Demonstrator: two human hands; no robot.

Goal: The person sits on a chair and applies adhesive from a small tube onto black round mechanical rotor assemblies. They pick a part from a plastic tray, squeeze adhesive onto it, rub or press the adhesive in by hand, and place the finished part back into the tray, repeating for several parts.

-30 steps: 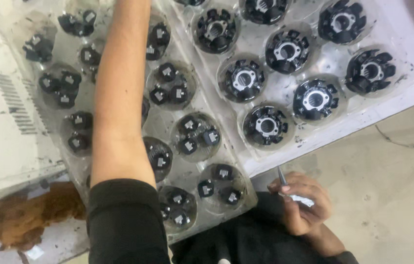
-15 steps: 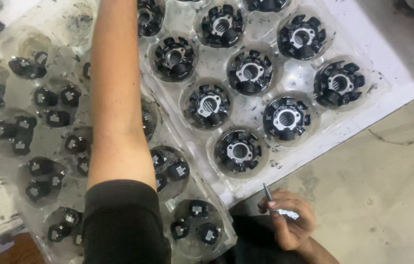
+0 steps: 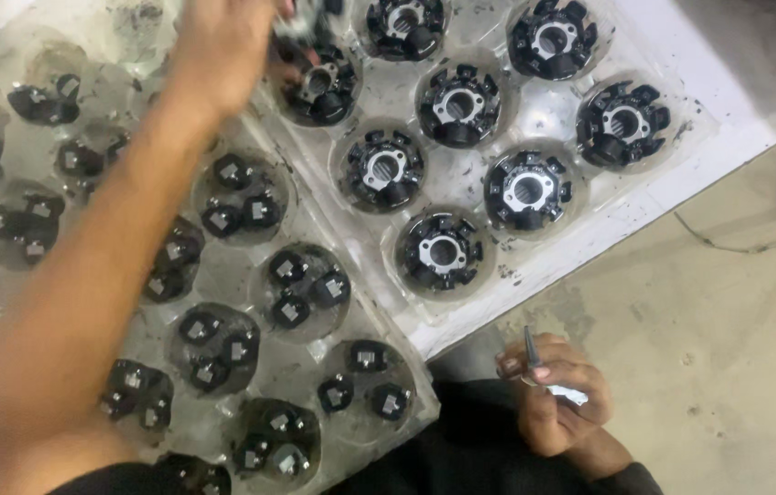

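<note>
Left hand [image 3: 223, 46] is up at the top edge of the frame, blurred and partly cut off, fingers curled over a black ring-shaped part [image 3: 319, 84] in the clear tray [image 3: 553, 119] on the white bench [image 3: 681, 82]; whether that grip is clamped on it, I cannot tell. Lower right, the right hand [image 3: 557, 403] has its grip pinched on a thin dark pin [image 3: 532, 348]. The forearm hides part of the second tray [image 3: 250, 284] of small black pieces.
</note>
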